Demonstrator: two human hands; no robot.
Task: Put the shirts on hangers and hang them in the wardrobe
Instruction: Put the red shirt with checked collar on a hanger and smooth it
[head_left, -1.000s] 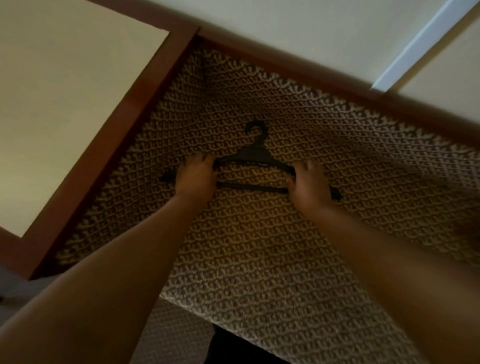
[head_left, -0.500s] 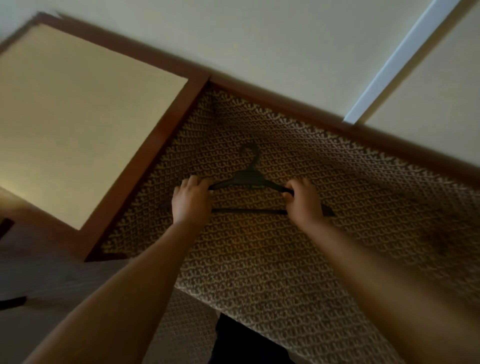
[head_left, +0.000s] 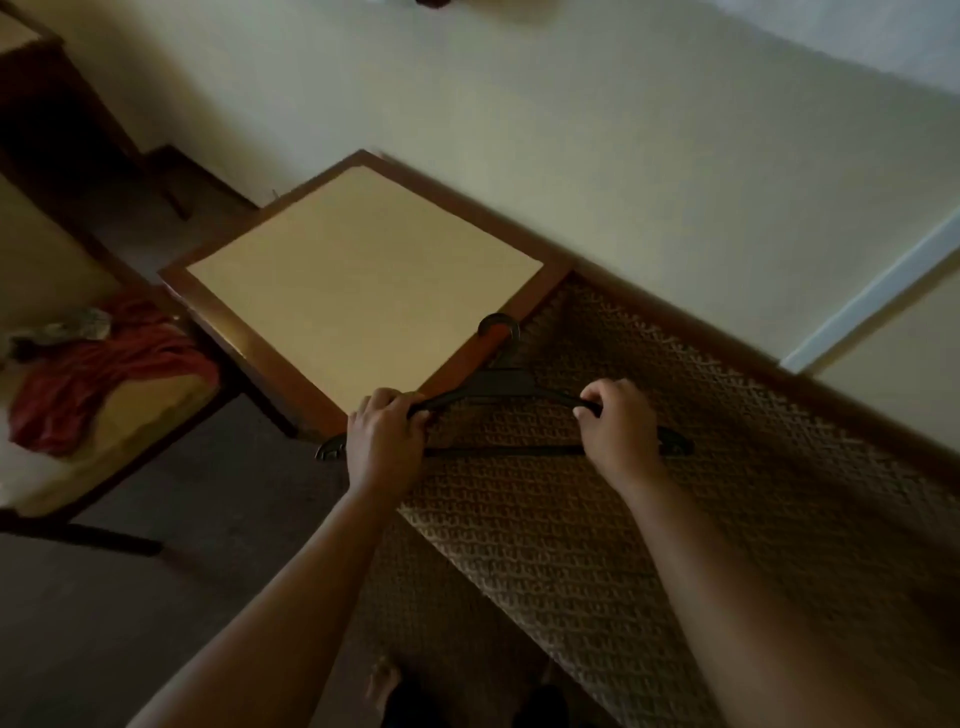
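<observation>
From the head view, your left hand (head_left: 383, 441) is curled around the left shoulder of a black plastic hanger (head_left: 501, 387), with the fingers wrapped over the top of the arm. Your right hand (head_left: 618, 434) grips the right shoulder the same way, with the knuckles up and the fingertips folded over the bar. You hold the hanger level between both hands, with its hook (head_left: 500, 330) pointing away from you and its lower crossbar running between your wrists. The left tip of the hanger pokes out beyond your left hand, and the right tip shows past your right hand.

Below the hanger lies a bed (head_left: 597, 519) covered in a brown woven-pattern spread. The hook overlaps the corner of a small desk (head_left: 363, 275) with a pale top and a dark wooden rim, which stands against the cream wall (head_left: 571, 130) just beside the bed.

At the far left, a red garment (head_left: 98, 379) lies crumpled on a cushioned chair seat (head_left: 104, 447), well apart from your hands. A greyish bundle (head_left: 67, 325) rests near it. The bundle is too blurred for you to identify. Your bare foot (head_left: 383, 686) shows on the dark floor at the bottom edge.
</observation>
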